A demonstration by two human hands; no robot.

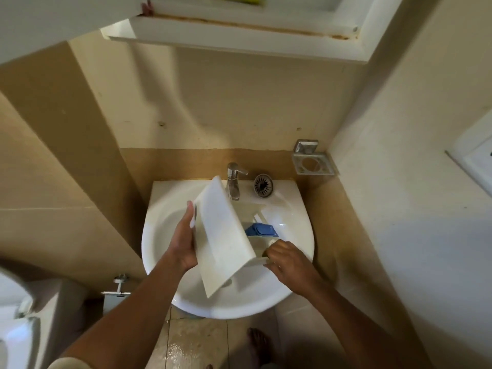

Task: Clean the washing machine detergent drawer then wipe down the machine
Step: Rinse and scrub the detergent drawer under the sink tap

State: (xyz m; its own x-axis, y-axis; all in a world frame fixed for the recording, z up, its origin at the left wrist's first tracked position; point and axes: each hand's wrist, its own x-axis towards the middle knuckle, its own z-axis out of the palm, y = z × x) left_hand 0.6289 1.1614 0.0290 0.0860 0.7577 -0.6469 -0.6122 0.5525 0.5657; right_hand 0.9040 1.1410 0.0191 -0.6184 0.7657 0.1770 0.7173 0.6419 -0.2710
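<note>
I hold the white detergent drawer (223,235) tilted over the white sink (159,235), its broad front panel facing me. A blue insert (259,230) shows inside the drawer, to the right of the panel. My left hand (183,243) grips the panel's left edge, thumb on the front. My right hand (287,258) has its fingers curled at the drawer's lower right edge and seems to pinch something small there, though I cannot make out what it is.
A chrome tap (234,181) stands behind the drawer, with a loose drain strainer (263,185) on the sink ledge to its right. An empty metal holder (312,162) hangs on the wall. A toilet (16,315) is at lower left. The floor tiles (197,339) look wet.
</note>
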